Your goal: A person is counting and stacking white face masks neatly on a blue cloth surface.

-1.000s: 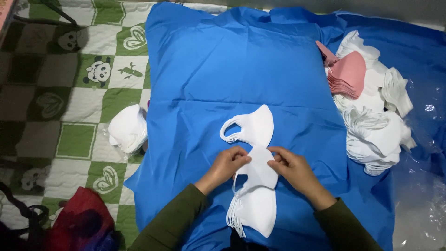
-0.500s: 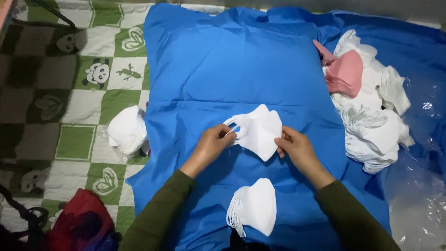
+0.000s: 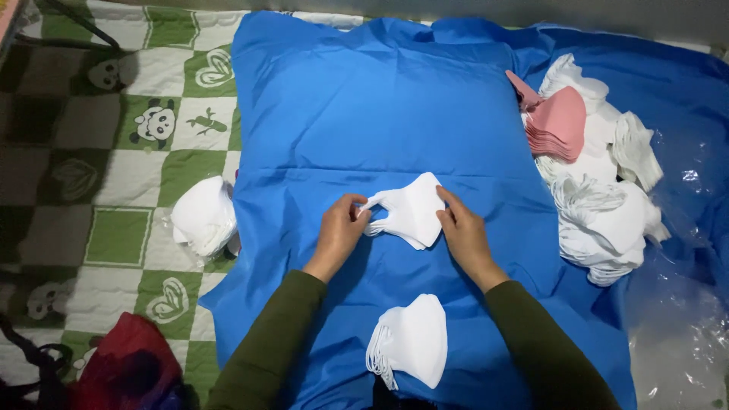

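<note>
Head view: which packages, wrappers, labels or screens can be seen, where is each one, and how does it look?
Clear plastic bag: left of the blue cloth, on the checked mat; holds a stack of white masks.
Clear plastic sheet: lower right corner, crumpled and shiny.
Red bag: lower left, soft, partly cut off.
No labels, signs or screens are visible.

Both hands low and close, left hand [image 3: 339,228] pinching, right hand [image 3: 461,229] flat
</note>
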